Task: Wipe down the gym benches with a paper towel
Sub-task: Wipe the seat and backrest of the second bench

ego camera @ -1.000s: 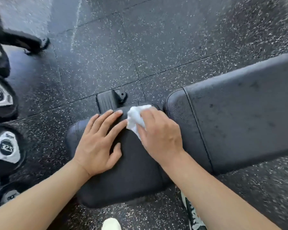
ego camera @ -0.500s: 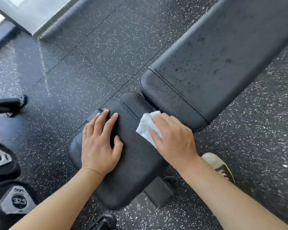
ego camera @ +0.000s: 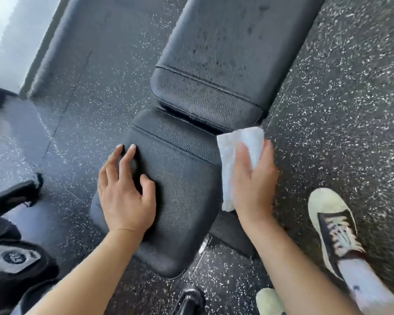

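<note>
Your right hand (ego camera: 253, 178) presses the soft, flimsy paper towel (ego camera: 239, 153) flat-fingered against the worktop (ego camera: 182, 201) edge; your left hand (ego camera: 125, 189) rests open.

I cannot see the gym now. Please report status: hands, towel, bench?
Left hand flat on seat pad. Right hand presses paper towel against seat's right edge. Back pad shows dark spots. Nothing blocking.
</note>
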Available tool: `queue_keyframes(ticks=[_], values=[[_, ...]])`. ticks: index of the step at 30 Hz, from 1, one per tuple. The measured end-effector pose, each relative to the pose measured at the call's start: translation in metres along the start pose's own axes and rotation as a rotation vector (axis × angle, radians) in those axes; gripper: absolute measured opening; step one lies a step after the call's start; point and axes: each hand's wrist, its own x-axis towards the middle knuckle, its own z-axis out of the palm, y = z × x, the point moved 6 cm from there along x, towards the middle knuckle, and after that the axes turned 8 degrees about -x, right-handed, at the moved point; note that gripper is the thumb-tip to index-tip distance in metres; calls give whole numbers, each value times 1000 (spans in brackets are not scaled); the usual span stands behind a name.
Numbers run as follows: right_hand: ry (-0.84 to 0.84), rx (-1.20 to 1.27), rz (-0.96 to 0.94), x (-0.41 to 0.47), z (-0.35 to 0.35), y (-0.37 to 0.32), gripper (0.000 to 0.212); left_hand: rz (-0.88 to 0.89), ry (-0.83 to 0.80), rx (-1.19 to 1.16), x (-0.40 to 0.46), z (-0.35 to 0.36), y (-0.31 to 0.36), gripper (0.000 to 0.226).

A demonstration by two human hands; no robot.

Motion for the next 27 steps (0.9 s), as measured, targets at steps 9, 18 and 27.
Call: queue_keyframes(ticks=[9,18,27], values=[[1,254,411,-143,13,25,39,62,10,8,2,3,0,64],[119,278,331,-69,10,8,14,75,31,4,2,3,-1,63],[1,267,360,-165,18,19,38,73,34,-16,3,2,-3,63]])
